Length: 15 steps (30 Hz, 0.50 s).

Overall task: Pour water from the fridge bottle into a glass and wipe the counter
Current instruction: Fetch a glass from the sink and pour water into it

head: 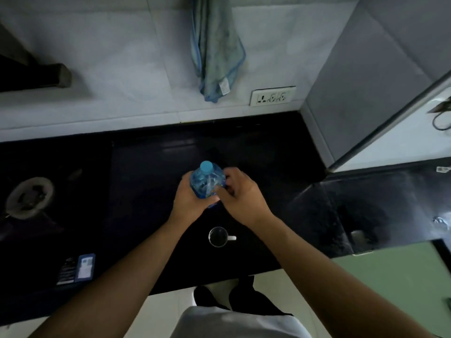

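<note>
A blue plastic water bottle (206, 179) with a light blue cap on stands over the black counter (146, 167). My left hand (189, 202) wraps its body from the left and below. My right hand (240, 193) grips its right side, fingers curled on the shoulder. A clear glass mug (218, 237) with a white handle sits on the counter just below my hands, apparently empty. A grey-blue cloth (214, 50) hangs on the tiled wall above.
A gas stove burner (29, 197) sits at the far left of the counter. A small blue-and-white packet (76, 269) lies near the front edge. A wall socket (273, 96) is beside the cloth. The grey fridge (366, 81) stands at right.
</note>
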Each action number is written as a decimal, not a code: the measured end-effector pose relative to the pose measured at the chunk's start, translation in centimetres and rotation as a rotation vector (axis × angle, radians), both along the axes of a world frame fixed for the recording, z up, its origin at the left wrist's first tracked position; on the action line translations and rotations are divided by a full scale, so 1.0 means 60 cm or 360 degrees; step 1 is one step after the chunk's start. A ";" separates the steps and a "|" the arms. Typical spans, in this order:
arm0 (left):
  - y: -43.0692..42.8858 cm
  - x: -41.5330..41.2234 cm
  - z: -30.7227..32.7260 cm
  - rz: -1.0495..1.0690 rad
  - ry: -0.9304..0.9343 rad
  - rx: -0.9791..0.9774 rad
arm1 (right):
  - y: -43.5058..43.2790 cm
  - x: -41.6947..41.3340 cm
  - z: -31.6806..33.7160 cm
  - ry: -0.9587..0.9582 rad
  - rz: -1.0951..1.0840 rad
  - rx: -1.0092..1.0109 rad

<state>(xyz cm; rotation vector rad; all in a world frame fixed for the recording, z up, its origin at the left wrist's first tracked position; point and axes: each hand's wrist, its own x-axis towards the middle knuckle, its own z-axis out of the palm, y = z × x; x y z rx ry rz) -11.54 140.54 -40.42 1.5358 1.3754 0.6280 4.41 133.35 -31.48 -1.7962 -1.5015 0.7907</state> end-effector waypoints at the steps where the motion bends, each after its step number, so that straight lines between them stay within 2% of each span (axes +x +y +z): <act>1: 0.002 0.005 -0.005 0.0004 -0.0008 -0.0040 | 0.021 -0.004 0.010 -0.0049 0.0026 -0.0006; 4: 0.002 0.013 -0.009 0.0095 -0.0019 -0.0107 | 0.080 -0.023 0.021 -0.0424 0.0088 -0.0105; 9: -0.013 0.015 0.015 0.0171 0.0038 0.0034 | 0.131 -0.040 0.027 -0.1039 0.0134 -0.0196; 11: -0.023 0.012 0.033 0.0204 0.0015 0.0131 | 0.134 -0.034 0.042 -0.1150 0.0117 -0.0127; 15: -0.053 0.002 0.098 0.0262 -0.0143 0.0376 | 0.117 -0.030 0.109 -0.1114 -0.0048 0.0191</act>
